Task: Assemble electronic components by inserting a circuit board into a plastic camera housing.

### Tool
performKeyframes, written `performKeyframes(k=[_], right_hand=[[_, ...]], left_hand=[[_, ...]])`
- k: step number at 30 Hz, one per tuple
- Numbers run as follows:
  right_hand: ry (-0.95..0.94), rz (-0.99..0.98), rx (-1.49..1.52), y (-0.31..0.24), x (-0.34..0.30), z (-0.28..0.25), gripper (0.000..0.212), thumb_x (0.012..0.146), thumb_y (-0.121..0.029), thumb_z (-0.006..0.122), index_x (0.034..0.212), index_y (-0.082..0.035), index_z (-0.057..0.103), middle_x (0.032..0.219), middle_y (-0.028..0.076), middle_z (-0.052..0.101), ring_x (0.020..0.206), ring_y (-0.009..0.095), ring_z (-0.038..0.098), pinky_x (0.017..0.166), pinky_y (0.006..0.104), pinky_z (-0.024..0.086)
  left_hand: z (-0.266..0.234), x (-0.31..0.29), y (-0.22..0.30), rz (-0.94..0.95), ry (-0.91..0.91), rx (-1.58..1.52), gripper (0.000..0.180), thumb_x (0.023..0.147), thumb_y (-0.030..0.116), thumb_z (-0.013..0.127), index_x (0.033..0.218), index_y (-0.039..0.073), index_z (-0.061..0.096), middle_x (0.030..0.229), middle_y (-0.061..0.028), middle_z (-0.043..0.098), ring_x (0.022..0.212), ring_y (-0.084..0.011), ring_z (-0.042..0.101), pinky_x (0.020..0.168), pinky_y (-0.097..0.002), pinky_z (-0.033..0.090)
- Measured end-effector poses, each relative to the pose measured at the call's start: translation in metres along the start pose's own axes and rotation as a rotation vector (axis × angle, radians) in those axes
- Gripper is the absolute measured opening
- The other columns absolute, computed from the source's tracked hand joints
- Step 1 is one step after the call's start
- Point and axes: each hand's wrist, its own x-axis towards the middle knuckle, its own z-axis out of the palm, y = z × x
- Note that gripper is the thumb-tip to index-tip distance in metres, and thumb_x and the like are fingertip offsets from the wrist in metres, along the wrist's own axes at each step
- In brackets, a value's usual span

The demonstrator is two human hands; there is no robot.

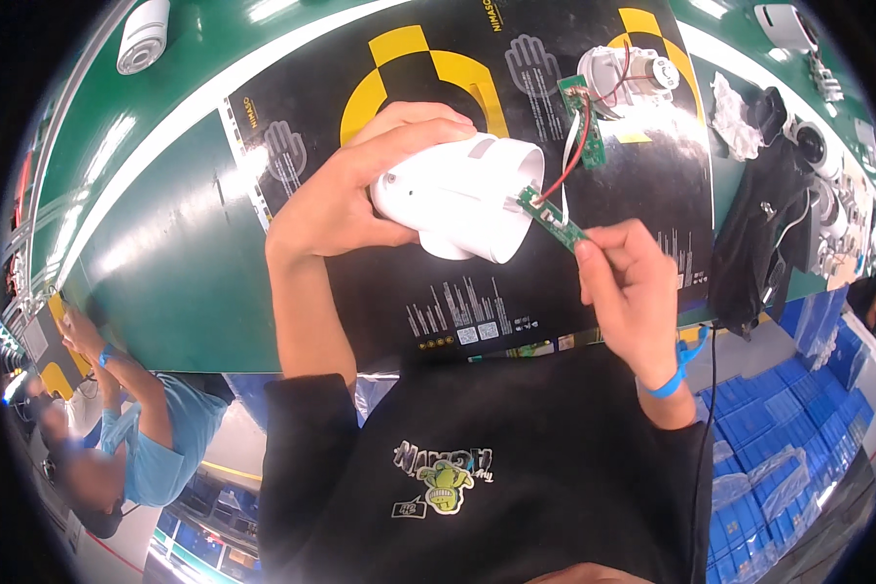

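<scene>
My left hand (346, 195) is wrapped round a white plastic housing (457, 190), its open end turned to the right. Between thumb and fingers, my right hand (633, 282) pinches the outer end of a narrow green circuit board (558, 226), whose other end sits at the housing's open mouth. Red and white wires (576, 161) run from this board up to a second green circuit board (582, 122). That second board is wired to a white round part with a motor-like piece (633, 80) lying on the black printed mat. The inside of the housing is mostly hidden.
A black mat (360, 282) with yellow markings covers the green table (156, 292). At far left stands a white cylindrical part (144, 39). On the right lie a black bag (754, 234), crumpled white plastic (735, 122) and several white parts. Another person (156, 419) works at lower left.
</scene>
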Motion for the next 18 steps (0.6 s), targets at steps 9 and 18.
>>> performKeyframes(k=[9, 18], right_hand=[[0.034, 0.014, -0.027, 0.001, -0.001, -0.001, 0.008, 0.087, -0.005, 0.06, 0.088, 0.001, 0.055, 0.053, 0.005, 0.057, 0.045, 0.006, 0.051, 0.042, 0.0217, 0.035], [-0.101, -0.019, -0.251, -0.026, 0.014, -0.02, 0.009, 0.084, -0.003, 0.062, 0.082, 0.003, 0.055, 0.054, 0.013, 0.055, 0.042, 0.011, 0.049, 0.041, 0.027, 0.034]], left_hand=[[0.002, 0.001, -0.001, 0.003, 0.002, 0.006, 0.077, 0.047, -0.001, 0.072, 0.122, 0.006, 0.055, 0.128, -0.0118, 0.05, 0.122, -0.028, 0.045, 0.103, -0.0355, 0.031], [0.002, 0.003, 0.001, 0.045, -0.019, 0.011, 0.077, 0.049, -0.001, 0.071, 0.123, 0.006, 0.054, 0.126, -0.0138, 0.051, 0.12, -0.0293, 0.046, 0.102, -0.0368, 0.032]])
